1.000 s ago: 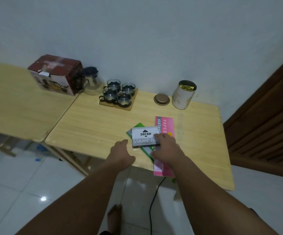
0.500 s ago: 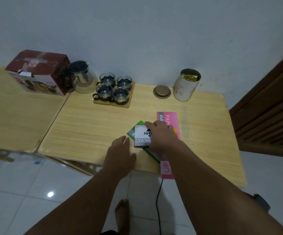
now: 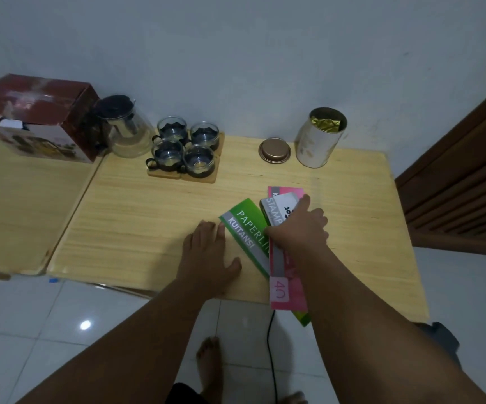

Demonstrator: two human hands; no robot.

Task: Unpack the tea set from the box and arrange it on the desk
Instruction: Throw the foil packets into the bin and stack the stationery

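The teapot point(image 3: 128, 132) and four glass cups point(image 3: 185, 148) sit at the back of the desk point(image 3: 148, 217), ahead and left of both hands, nearer the left hand point(image 3: 206, 255), which lies flat and loose, while the right hand point(image 3: 297, 228) grips the stamp pad box point(image 3: 276, 209).

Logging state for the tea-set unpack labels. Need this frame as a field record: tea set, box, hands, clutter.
tea set: clear glass teapot with black lid and four glass cups on square wooden coasters, at the back of the light wooden desk
box: dark red cardboard box, left of the teapot
left hand: flat on the desk, fingertips at the green booklet edge
right hand: grips the white and grey stamp pad box, above the pink booklet
other: open white cylindrical tin, round bronze lid beside it
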